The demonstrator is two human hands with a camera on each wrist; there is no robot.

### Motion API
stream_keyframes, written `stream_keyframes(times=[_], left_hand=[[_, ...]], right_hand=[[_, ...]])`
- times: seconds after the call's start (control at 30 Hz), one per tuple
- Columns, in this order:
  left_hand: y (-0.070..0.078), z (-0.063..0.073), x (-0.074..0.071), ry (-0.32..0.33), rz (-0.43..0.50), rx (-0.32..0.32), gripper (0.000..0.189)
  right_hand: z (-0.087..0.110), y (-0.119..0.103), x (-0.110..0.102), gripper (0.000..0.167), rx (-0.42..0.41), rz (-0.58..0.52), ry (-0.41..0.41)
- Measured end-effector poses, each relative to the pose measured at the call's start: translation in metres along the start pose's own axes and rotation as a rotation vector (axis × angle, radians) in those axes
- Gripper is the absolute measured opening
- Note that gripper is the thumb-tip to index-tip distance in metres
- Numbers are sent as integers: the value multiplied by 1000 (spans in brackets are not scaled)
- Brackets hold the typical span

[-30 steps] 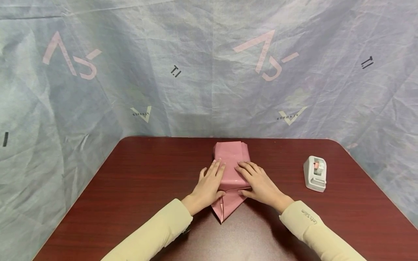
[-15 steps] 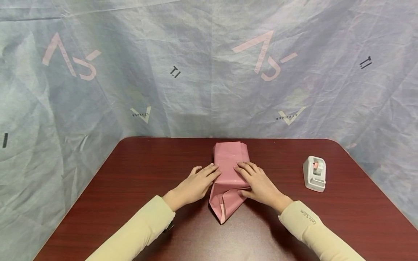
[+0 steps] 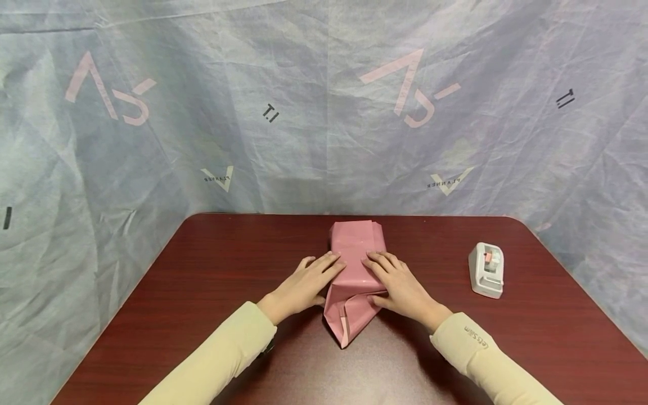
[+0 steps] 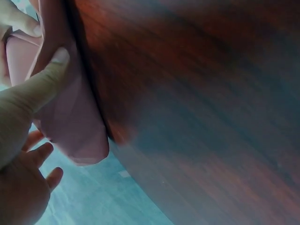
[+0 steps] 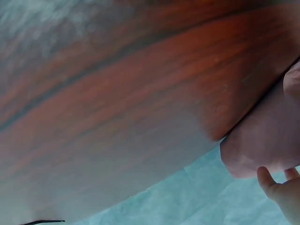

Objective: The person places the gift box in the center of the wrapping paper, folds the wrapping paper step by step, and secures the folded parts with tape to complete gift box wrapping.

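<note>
A pink paper-wrapped parcel [image 3: 354, 239] lies on the table, its unsealed near end folded into a pointed flap [image 3: 349, 318]. My left hand [image 3: 301, 287] rests fairly straight fingers on the parcel's top left edge. In the left wrist view its thumb [image 4: 49, 77] lies against the pink paper side [image 4: 77, 122]. From the other side, my right hand [image 3: 402, 287] lays its fingers on the top right edge, with its thumb beside the flap. The right wrist view shows part of the parcel [image 5: 262, 136] and some fingertips [image 5: 266, 178]. What the paper wraps is hidden.
A white tape dispenser [image 3: 487, 270] stands on the dark red wooden table [image 3: 243, 253], to the right of the parcel. Grey printed cloth [image 3: 283, 140] hangs behind the table and along both sides.
My left hand has drawn back left from the flap, then slid slightly right along the parcel's edge. The flap has loosened and spread a little. My right hand stays almost still.
</note>
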State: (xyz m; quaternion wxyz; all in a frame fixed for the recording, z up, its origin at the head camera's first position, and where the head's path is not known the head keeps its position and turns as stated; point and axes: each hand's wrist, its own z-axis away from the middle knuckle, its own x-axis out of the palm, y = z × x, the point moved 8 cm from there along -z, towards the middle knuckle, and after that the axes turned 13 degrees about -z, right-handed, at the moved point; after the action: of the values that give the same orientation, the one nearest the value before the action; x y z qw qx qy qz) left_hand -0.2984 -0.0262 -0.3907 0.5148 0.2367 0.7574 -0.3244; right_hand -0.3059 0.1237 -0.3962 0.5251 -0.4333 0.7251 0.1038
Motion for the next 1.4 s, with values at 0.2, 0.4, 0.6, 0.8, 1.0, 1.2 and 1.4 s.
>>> stream_keyframes(times=[0.2, 0.4, 0.6, 0.8, 1.0, 1.2, 1.4], left_hand=[[-3, -3, 0, 3, 5, 9, 86], [-4, -5, 0, 16, -2, -7, 83], [-4, -5, 1, 11, -8, -20, 83], [-1, -3, 4, -40, -3, 12, 101], [1, -4, 6, -45, -58, 25, 109], [1, -7, 3, -7, -99, 17, 108], [2, -13, 2, -17, -72, 3, 113]], right_hand=[[0, -1, 1, 77, 6, -13, -1], [-1, -2, -1, 76, 8, -18, 8], [-2, -1, -1, 76, 12, -20, 8], [-2, -1, -1, 76, 8, -19, 9], [-2, -1, -1, 77, 8, -16, 8], [-2, -1, -2, 77, 3, -12, 12], [-2, -2, -1, 77, -1, -1, 11]])
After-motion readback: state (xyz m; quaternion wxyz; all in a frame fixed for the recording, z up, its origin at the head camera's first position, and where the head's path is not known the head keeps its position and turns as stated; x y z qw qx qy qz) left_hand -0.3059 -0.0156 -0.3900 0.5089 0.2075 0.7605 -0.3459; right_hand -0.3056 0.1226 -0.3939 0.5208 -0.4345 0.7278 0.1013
